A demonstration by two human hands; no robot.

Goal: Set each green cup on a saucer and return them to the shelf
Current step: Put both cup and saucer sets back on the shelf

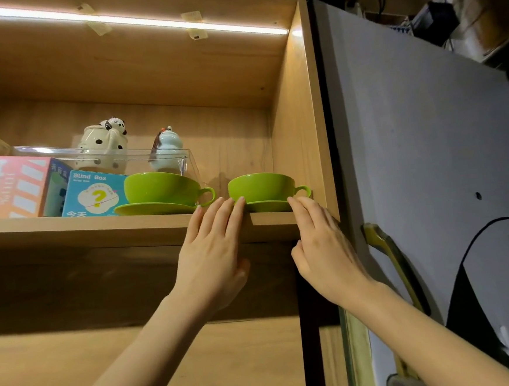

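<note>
Two green cups stand on green saucers on the wooden shelf (82,229). The left cup (161,189) rests on its saucer (154,208), handle to the right. The right cup (262,187) rests on its saucer (268,206) at the shelf's front right corner. My left hand (212,257) is flat against the shelf edge, fingertips touching the right saucer's left rim. My right hand (321,248) lies on the shelf edge with fingertips at that saucer's right rim, below the cup handle. Neither hand holds anything.
Behind the left cup sit a blue "Blind Box" carton (94,191), a pink box (9,184), and a clear case (141,159) with a panda teapot (105,146) and a pale gourd figurine (166,151). A white cabinet door (426,148) with a brass handle (389,261) stands open on the right.
</note>
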